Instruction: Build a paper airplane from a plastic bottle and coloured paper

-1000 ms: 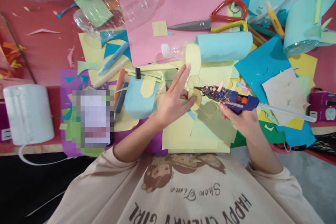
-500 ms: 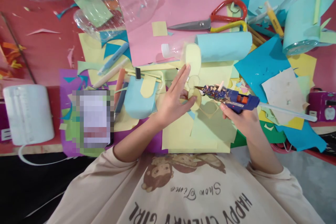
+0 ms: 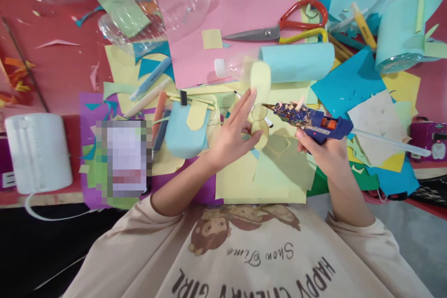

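Observation:
My right hand (image 3: 323, 151) grips a blue glue gun (image 3: 316, 123), its nozzle pointing left at a small pale yellow paper cut-out (image 3: 260, 128). My left hand (image 3: 232, 132) pinches that cut-out between thumb and forefinger, with the other fingers stretched up. A clear glue stick juts out of the gun's back toward the right. Just beyond lies a plastic bottle wrapped in light blue paper (image 3: 296, 61) with a yellow paper shape on it.
Coloured paper sheets and scraps cover the red table (image 3: 59, 70). Red-handled scissors (image 3: 279, 28) lie on a pink sheet (image 3: 237, 14). Clear bottles (image 3: 157, 14) sit at the back, a white roll (image 3: 37, 151) at left, another blue-wrapped bottle (image 3: 401, 32) at right.
The glue gun has lifted slightly and its nozzle now points a little higher on the cut-out. My left hand has stayed in place.

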A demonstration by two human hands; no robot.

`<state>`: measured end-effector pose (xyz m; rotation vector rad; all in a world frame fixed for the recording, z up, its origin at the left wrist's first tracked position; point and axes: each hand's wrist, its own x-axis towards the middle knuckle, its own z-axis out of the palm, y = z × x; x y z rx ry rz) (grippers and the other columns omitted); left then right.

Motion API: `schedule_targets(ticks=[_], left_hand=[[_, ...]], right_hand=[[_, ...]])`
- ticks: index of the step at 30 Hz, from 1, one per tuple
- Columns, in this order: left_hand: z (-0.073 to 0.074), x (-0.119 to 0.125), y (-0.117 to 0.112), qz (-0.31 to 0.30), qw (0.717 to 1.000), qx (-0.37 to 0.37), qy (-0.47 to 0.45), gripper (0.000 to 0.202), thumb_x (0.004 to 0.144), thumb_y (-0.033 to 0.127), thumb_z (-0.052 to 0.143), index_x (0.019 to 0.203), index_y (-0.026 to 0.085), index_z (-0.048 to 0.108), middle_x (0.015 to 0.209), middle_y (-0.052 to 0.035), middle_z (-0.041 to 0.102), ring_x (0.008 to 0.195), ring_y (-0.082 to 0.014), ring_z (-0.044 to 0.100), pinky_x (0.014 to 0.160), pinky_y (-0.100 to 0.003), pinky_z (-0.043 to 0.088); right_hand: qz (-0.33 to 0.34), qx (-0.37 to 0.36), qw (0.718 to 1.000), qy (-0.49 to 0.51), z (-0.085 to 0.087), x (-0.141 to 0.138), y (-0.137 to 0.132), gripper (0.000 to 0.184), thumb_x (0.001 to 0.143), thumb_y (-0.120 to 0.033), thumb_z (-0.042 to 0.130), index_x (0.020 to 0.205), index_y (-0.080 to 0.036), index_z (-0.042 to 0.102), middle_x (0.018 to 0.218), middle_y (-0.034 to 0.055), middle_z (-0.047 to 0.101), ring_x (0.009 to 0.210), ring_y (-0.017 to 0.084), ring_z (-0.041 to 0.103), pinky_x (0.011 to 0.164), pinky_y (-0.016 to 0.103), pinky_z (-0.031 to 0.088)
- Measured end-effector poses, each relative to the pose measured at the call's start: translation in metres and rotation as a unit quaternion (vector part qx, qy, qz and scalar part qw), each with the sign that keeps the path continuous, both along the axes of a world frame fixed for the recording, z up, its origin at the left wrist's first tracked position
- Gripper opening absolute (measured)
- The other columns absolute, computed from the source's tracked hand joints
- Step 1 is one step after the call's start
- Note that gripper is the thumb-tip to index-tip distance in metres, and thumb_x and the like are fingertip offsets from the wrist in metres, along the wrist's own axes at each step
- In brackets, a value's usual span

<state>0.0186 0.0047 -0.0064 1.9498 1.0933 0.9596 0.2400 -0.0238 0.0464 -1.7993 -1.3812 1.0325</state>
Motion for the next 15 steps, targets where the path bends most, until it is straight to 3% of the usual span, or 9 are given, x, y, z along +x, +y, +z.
schedule_targets(ticks=[4,10,15], left_hand=[[0.000,0.000,0.000,-0.001,1.000,-0.001,0.010,0.083,0.087,0.018,0.056,0.153,0.035,0.011,0.159,-0.0161,0.027,0.061,-0.0026,0.058,0.062,-0.020,0.056],[0.001,-0.001,-0.001,0.003,1.000,0.007,0.025,0.079,0.088,0.021,0.057,0.154,0.030,0.014,0.156,-0.0166,0.033,0.093,-0.0144,0.068,0.063,-0.017,0.055],[0.001,-0.002,0.000,0.003,1.000,-0.005,0.022,0.077,0.093,0.033,0.053,0.154,0.037,0.006,0.159,-0.0172,0.026,0.063,-0.0042,0.061,0.061,-0.022,0.056]], right_hand=[[0.011,-0.002,1.000,-0.002,0.001,-0.001,0.002,0.024,0.076,-0.037,0.070,0.060,-0.024,0.057,0.047,-0.0019,0.060,0.042,0.016,0.056,0.046,0.030,0.049],[-0.007,-0.018,1.000,0.016,0.001,0.003,0.004,0.016,0.073,-0.032,0.071,0.067,-0.023,0.060,0.048,-0.0028,0.059,0.042,0.014,0.055,0.044,0.028,0.047],[-0.054,-0.057,0.997,0.010,0.001,0.021,0.004,0.021,0.072,-0.038,0.073,0.074,-0.019,0.064,0.052,-0.0019,0.061,0.042,0.012,0.054,0.043,0.025,0.045]])
